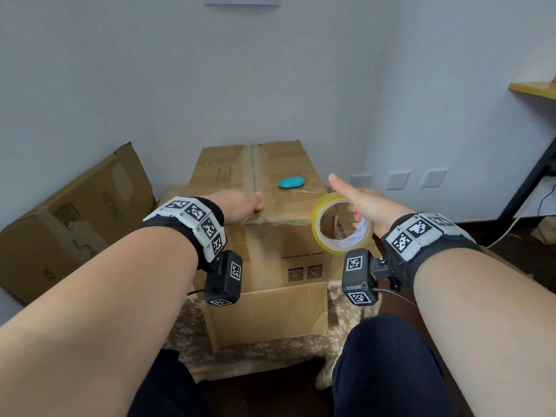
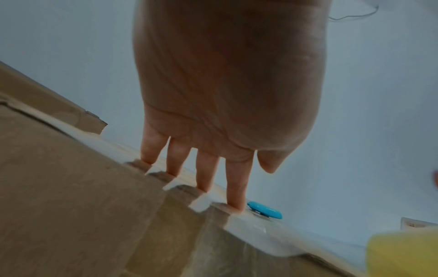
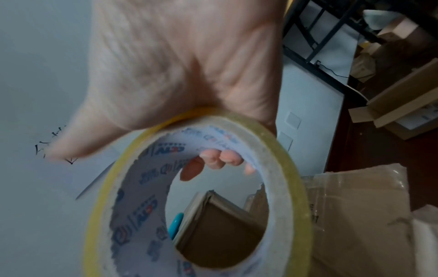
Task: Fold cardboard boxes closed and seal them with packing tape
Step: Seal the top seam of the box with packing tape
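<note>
We find the cardboard box (image 1: 258,206) standing closed against the wall, its top flaps meeting along a centre seam that carries tape, the box resting on a patterned cloth (image 1: 270,350). A second, flattened carton (image 1: 75,218) leans at the far left. Both forearms reach forward from the lower corners of the head view, each wrist banded with marker tags. The left hand (image 1: 240,206) lies palm down at the near top edge of the box, beside the seam; the left wrist view shows its fingers (image 2: 233,185) straight and spread, tips pressing on the taped edge, thumb free of the surface. The right hand (image 1: 364,206) is held just off the box's near right corner, thumb extended upward and clear. Its fingers (image 3: 222,157) curl through the core of the tape roll (image 1: 341,225), gripping it; the roll hangs upright, open core facing us. A small blue oval object (image 1: 291,182) sits on the box top, right of the seam.
</note>
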